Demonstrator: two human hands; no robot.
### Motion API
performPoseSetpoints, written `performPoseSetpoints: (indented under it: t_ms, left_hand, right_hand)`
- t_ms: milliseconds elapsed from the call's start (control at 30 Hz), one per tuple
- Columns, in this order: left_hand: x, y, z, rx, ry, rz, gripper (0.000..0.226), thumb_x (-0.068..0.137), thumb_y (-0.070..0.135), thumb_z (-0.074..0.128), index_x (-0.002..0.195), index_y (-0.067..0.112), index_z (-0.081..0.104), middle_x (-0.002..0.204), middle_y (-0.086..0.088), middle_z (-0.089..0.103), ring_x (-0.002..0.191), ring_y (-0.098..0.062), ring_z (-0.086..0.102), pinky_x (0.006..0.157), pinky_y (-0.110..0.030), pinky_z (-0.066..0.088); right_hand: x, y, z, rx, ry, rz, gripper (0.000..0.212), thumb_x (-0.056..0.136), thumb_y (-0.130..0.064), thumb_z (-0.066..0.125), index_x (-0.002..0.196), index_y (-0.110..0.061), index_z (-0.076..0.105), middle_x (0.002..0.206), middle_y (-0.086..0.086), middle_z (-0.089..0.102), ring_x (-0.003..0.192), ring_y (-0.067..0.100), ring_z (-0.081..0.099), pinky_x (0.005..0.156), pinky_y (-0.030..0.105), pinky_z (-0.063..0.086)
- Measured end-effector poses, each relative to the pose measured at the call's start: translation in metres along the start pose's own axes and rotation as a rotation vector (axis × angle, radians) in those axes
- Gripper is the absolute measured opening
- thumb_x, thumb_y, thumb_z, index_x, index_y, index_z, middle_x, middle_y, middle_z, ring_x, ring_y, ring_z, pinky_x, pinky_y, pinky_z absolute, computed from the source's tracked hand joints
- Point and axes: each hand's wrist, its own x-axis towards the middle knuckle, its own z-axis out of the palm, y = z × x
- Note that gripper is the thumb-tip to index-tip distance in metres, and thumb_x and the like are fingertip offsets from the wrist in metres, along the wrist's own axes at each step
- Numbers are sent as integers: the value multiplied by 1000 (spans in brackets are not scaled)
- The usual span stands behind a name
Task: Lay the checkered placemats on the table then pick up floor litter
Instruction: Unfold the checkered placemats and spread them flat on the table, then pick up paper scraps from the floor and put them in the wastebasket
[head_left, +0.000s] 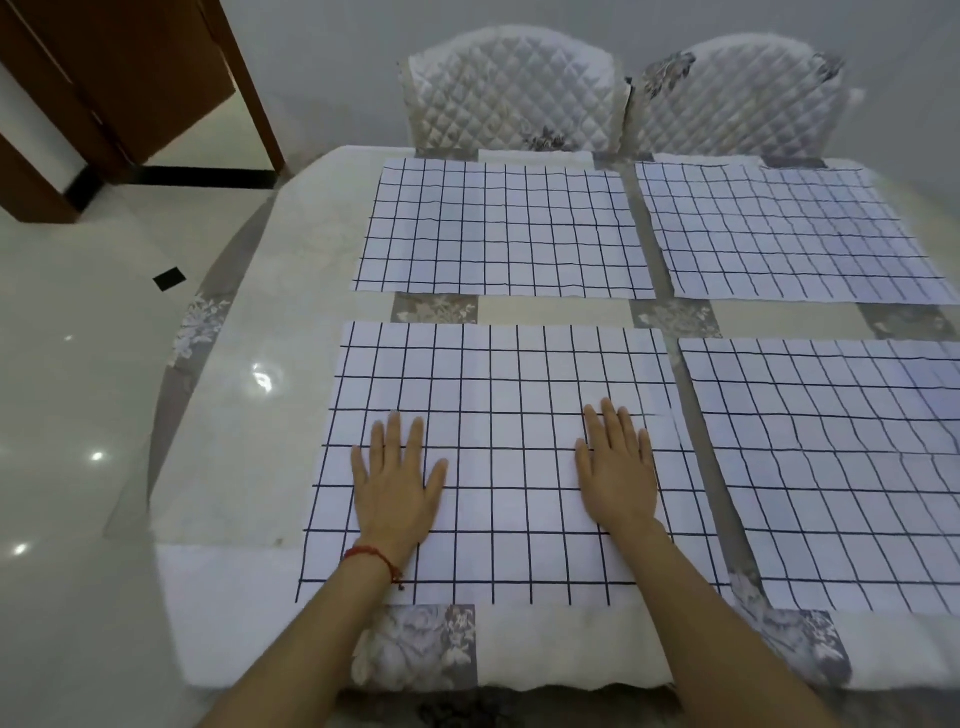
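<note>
Near-left placemat (498, 395) down on table (244, 415); both palms flat.
Your left hand (397, 488) and right hand (618, 475) lie spread, holding nothing. Mat looks thin, limp, light: take corners. Dark scrap (170, 279) on floor (67, 374): pinch its edge.

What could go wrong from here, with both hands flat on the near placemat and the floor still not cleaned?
1. The left hand and right hand press the near left placemat; lifting them carelessly may drag it crooked or onto the near right placemat, which lies very close.
2. The dark scrap on the glossy floor is small and easy to overlook.
</note>
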Motion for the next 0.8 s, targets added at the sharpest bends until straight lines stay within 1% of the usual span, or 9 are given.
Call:
performPoseSetpoints:
  t_ms: [67,133,200,333,433,533,633,733,800]
  left_hand:
    - [0,0,-10,4,-46,-21,75,82,63,3,146,23,6,157,-5,-2,145,-24,-4,116,-45,-4]
    - [3,5,-23,-18,-109,-27,64,91,50,25,145,18,12,157,-10,3,144,-28,0,118,-47,4]
    - [4,13,-39,-57,-102,4,60,92,38,40,143,14,20,155,-13,13,143,-29,9,117,-46,12]
    - [-21,31,-71,-229,-132,162,45,93,31,44,134,12,41,148,-11,33,137,-23,29,113,-36,24]
    - [-60,39,-95,-359,-87,164,38,93,28,46,128,14,50,137,-7,49,123,-20,47,101,-30,36]
    - [-105,37,-112,-414,-62,170,36,92,30,48,125,16,53,133,-3,53,118,-19,50,94,-25,38]
    - [-155,31,-122,-405,-8,191,35,91,31,50,123,18,55,131,-1,56,121,-18,49,99,-28,37]
    - [-211,27,-127,-416,76,162,32,90,30,51,120,20,57,127,0,58,119,-18,51,100,-33,40]
    - [-251,27,-127,-420,135,178,30,90,28,52,117,19,59,123,-1,61,114,-20,54,94,-30,40]
  right_hand:
    - [0,-2,-7,-4,-48,10,68,86,-49,-1,147,-22,12,158,1,7,146,19,1,118,38,-4]
    - [-3,-6,-21,31,-81,56,56,96,-41,17,146,-19,16,157,4,10,146,21,3,118,40,1]
    - [-12,-11,-39,100,-45,51,51,98,-33,30,145,-16,23,156,7,18,145,23,10,118,39,6]
    - [-49,-23,-79,302,-10,-17,47,96,-26,42,140,-15,34,149,8,34,139,23,27,113,35,21]
    - [-90,-26,-110,408,-15,-16,41,95,-26,44,134,-15,44,142,3,44,132,18,37,106,27,29]
    - [-140,-26,-133,460,27,-23,37,94,-26,48,129,-16,51,135,-1,51,128,17,42,105,29,34]
    - [-195,-19,-145,506,99,-57,32,91,-25,52,122,-17,57,125,-7,53,123,15,46,104,32,38]
    - [-253,-10,-151,540,121,-85,32,92,-24,51,123,-20,56,127,-4,55,123,14,45,102,29,36]
    - [-291,-4,-154,530,160,-128,31,92,-22,52,122,-19,57,126,-3,57,121,15,46,102,30,37]
